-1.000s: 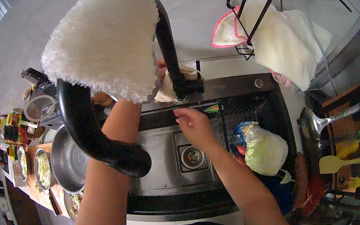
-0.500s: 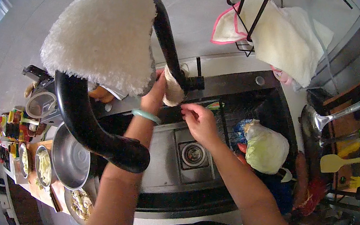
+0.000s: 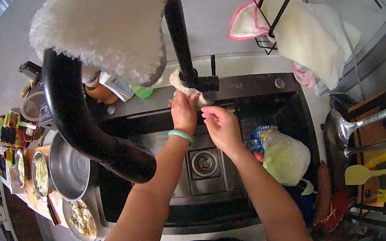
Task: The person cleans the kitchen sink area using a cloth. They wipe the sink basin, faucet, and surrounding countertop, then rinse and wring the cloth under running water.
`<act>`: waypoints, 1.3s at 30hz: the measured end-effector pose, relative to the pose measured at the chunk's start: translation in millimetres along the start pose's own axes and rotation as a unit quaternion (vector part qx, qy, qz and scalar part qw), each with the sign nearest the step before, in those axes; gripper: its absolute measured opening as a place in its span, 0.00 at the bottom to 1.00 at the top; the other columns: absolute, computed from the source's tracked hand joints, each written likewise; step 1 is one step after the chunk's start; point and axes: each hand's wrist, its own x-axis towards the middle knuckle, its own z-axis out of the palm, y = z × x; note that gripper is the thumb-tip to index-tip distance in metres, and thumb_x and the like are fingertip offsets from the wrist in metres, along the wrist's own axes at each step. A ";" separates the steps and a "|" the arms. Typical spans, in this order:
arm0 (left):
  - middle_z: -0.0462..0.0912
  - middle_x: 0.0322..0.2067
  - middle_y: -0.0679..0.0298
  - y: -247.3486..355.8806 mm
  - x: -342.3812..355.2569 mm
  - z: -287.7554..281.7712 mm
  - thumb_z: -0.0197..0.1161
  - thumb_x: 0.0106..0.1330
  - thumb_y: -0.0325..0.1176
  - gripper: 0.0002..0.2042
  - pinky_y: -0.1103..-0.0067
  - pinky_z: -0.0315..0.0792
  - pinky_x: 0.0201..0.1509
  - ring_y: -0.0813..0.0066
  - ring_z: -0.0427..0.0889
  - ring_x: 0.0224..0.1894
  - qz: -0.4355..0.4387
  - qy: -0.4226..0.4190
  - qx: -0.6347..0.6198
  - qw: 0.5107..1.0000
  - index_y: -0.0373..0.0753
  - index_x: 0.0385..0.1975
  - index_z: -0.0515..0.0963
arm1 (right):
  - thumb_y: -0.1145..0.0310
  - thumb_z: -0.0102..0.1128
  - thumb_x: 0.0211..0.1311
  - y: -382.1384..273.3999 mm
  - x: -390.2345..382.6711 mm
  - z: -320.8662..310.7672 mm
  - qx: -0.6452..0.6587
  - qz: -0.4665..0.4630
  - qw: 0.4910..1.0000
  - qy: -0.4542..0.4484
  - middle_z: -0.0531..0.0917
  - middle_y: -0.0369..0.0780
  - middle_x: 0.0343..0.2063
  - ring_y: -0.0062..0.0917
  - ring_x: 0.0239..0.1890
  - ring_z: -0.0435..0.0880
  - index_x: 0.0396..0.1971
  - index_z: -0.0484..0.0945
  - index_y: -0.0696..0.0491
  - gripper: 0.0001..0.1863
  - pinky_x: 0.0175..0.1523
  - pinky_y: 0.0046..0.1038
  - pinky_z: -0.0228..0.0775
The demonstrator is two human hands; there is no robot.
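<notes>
My left hand (image 3: pixel 184 113), with a pale green bangle on its wrist, has its fingers closed on a beige cloth (image 3: pixel 179 82). The cloth lies around the foot of the black faucet (image 3: pixel 179 30) at the back of the sink. Just to its right is my right hand (image 3: pixel 223 130), fingers loosely bent and apart, the tips close to the cloth's edge; nothing shows in them. A fluffy white cloth (image 3: pixel 103 15) drapes over the faucet's arched neck, whose spout comes close in front of my left forearm.
The dark sink (image 3: pixel 162 153) has a drain (image 3: pixel 205 164) below my hands. A cabbage (image 3: pixel 285 157) sits at its right. Left stand a metal bowl (image 3: pixel 69 169) and a food plate (image 3: pixel 80 218). A ladle (image 3: pixel 348 127) and spatulas hang right; a towel (image 3: pixel 311 41) lies behind.
My left hand has moved right and closer, gripping the beige cloth lower at the faucet's foot; the cloth has shifted and bunched there. My right hand has moved slightly right.
</notes>
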 end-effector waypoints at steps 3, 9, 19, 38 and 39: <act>0.77 0.35 0.47 -5.3 10.6 -5.8 0.58 0.62 0.39 0.15 0.62 0.68 0.43 0.43 0.75 0.39 0.072 -0.017 0.039 0.997 0.33 0.39 0.69 | 0.78 0.54 0.55 -1.9 7.4 3.8 0.010 -0.004 1.000 -0.004 0.83 0.43 0.29 0.27 0.31 0.83 0.37 0.78 0.57 0.09 0.38 0.25 0.74; 0.76 0.41 0.46 20.0 27.5 -28.9 0.57 0.63 0.40 0.22 0.63 0.63 0.55 0.44 0.72 0.47 -0.003 -0.109 -0.116 0.987 0.33 0.51 0.64 | 0.78 0.53 0.56 -0.4 -11.5 -3.7 -0.079 -0.033 0.996 -0.038 0.83 0.43 0.30 0.25 0.31 0.83 0.36 0.79 0.58 0.09 0.37 0.23 0.74; 0.67 0.55 0.48 -17.8 -3.8 -14.2 0.53 0.65 0.41 0.20 0.60 0.54 0.63 0.50 0.62 0.59 0.097 -0.101 0.176 0.974 0.33 0.51 0.66 | 0.77 0.53 0.57 1.0 -12.5 -7.6 -0.085 -0.058 0.994 -0.029 0.83 0.42 0.29 0.23 0.29 0.83 0.36 0.79 0.57 0.08 0.35 0.22 0.74; 0.71 0.50 0.42 -13.8 18.7 -6.7 0.55 0.63 0.46 0.29 0.63 0.64 0.55 0.43 0.70 0.51 0.044 -0.109 -0.023 0.993 0.30 0.56 0.58 | 0.74 0.54 0.53 14.5 -43.6 -25.0 -0.128 -0.050 0.988 -0.074 0.82 0.46 0.30 0.39 0.32 0.81 0.34 0.79 0.56 0.09 0.38 0.34 0.73; 0.70 0.52 0.43 -11.4 16.4 -7.3 0.56 0.62 0.44 0.28 0.64 0.56 0.63 0.48 0.66 0.56 0.106 -0.097 0.079 0.986 0.30 0.55 0.62 | 0.74 0.54 0.53 13.2 -44.8 -27.0 -0.122 -0.044 0.989 -0.073 0.82 0.46 0.29 0.39 0.32 0.81 0.34 0.79 0.56 0.09 0.38 0.34 0.73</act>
